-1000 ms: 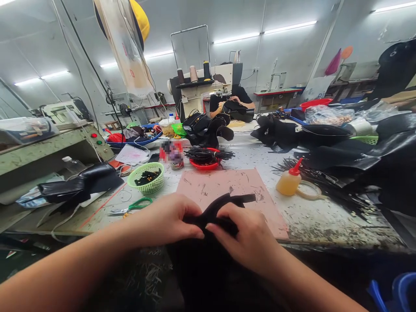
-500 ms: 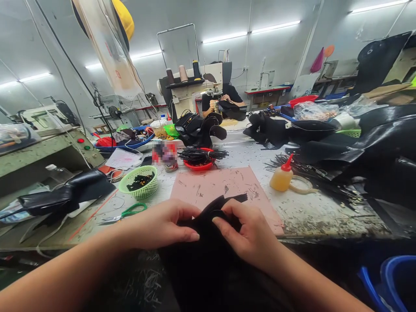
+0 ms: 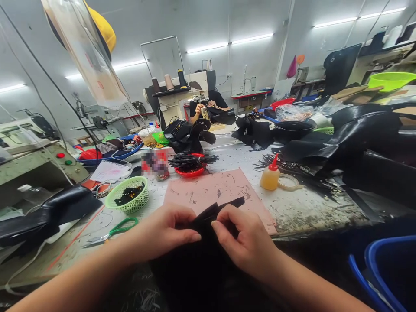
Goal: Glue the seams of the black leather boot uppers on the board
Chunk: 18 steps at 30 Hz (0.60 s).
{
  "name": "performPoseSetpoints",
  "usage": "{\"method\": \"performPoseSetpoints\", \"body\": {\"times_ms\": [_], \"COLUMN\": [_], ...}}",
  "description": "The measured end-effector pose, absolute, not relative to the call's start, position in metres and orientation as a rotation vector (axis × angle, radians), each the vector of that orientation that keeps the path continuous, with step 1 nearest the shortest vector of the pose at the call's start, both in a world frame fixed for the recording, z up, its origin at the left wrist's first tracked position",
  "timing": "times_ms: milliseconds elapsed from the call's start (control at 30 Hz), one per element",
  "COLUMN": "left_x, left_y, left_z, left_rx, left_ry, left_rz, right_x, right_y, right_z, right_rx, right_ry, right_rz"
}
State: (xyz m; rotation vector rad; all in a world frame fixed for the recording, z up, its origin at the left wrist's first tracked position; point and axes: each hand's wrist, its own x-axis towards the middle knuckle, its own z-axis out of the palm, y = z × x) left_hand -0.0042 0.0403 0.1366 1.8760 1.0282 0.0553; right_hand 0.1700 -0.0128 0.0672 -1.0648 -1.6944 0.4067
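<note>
Both my hands pinch the upper edge of a piece of black fabric (image 3: 195, 264) that hangs down over the table's front edge. My left hand (image 3: 162, 229) grips it from the left, thumb on the near side. Close beside it, my right hand (image 3: 243, 234) is closed on the same edge, thumb also in front. A narrow dark strip of the material sticks out beyond my right fingers. Behind the hands lies a pink board (image 3: 211, 186) with dark marks. Green-handled scissors (image 3: 121, 226) rest on the table beyond my left forearm.
A green basket (image 3: 130, 195) of small black pieces stands left. Behind the board is a red bowl (image 3: 190, 172) with black strips. On the right are a glue bottle (image 3: 270, 177), a tape roll (image 3: 288, 182) and black sheets (image 3: 360, 134). A person sews at a machine (image 3: 182, 97) opposite.
The view has turned slightly right, so the table things appear shifted left. Both hands keep hold of the black fabric, nearly in the same place.
</note>
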Motion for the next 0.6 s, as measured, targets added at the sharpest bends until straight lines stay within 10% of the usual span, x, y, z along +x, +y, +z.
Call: {"method": "performPoseSetpoints", "body": {"times_ms": [600], "left_x": [-0.0065], "left_y": [0.0368], "left_z": [0.1364], "left_rx": [1.823], "left_ry": [0.907], "left_rz": [0.080], "right_x": [0.1645], "right_y": [-0.0117], "right_z": [0.0654], "right_rx": [-1.159], "right_ry": [-1.649], "right_rz": [0.383]}}
